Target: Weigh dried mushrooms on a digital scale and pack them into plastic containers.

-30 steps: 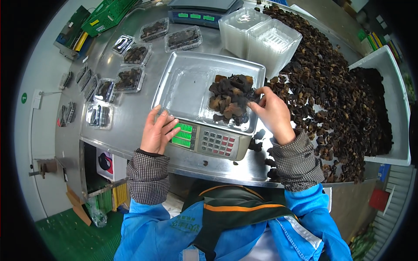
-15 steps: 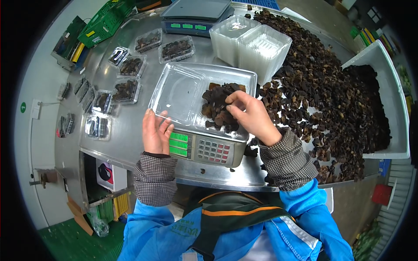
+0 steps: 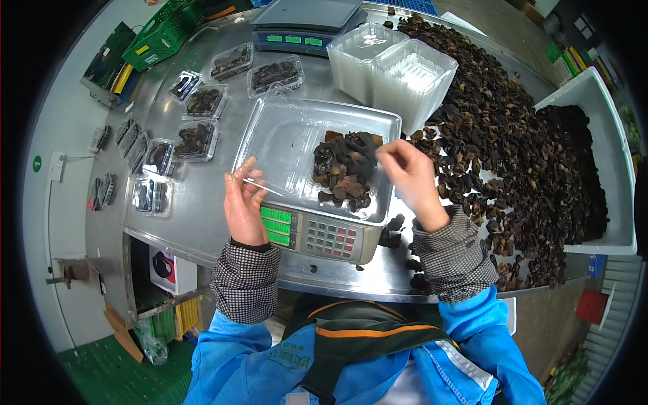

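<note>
A clear plastic clamshell box (image 3: 297, 196) lies unfolded on the steel pan (image 3: 388, 121) of a digital scale (image 3: 370, 244). Dark wood-ear mushrooms (image 3: 344, 169) are heaped in its right half. On the left, its lid half is tilted up, and my left hand (image 3: 246, 206) pinches the near edge of it between thumb and fingers. My right hand (image 3: 413, 177) is just right of the heap, above the pan's right rim. Its fingers are curled together, and I cannot see whether anything is between them.
Stacks of clear boxes (image 3: 412, 81) stand behind the scale, beside a second scale (image 3: 304, 37). Loose wood ears (image 3: 486, 162) cover the table's right side, spilling from a white foam crate (image 3: 611, 169). Several filled boxes (image 3: 196, 140) sit at left. A green crate (image 3: 158, 40) is far left.
My right hand has drawn back from the heap to the right. The heap looks larger. My left hand has lifted the lid edge, tilting it, and the scale's green display has changed.
</note>
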Available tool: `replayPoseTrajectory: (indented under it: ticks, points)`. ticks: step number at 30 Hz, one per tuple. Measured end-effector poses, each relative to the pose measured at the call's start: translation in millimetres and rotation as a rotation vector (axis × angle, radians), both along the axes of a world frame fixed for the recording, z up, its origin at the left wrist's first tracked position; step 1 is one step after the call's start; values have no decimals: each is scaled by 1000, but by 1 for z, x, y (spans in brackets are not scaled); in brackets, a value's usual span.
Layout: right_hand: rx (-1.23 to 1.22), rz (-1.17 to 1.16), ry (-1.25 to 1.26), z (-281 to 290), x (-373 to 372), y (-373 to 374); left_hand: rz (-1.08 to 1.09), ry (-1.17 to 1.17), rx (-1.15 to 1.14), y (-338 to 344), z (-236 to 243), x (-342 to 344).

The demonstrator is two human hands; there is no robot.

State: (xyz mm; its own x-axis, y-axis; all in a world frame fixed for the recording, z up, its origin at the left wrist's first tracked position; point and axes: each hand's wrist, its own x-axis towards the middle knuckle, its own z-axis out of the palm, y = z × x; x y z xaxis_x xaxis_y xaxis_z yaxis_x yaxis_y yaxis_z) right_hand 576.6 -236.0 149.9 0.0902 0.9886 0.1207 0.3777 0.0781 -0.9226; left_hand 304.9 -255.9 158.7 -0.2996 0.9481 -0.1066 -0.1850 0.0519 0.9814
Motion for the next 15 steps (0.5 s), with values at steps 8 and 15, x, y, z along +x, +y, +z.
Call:
replayPoseTrajectory:
  ticks: [8,15]
  points:
    - [54,87,-567,-3,-58,12,3,-7,-15,-2,-7,4]
    - [-106,64,217,-8,-14,-5,-22,-174,-108,-14,-24,2]
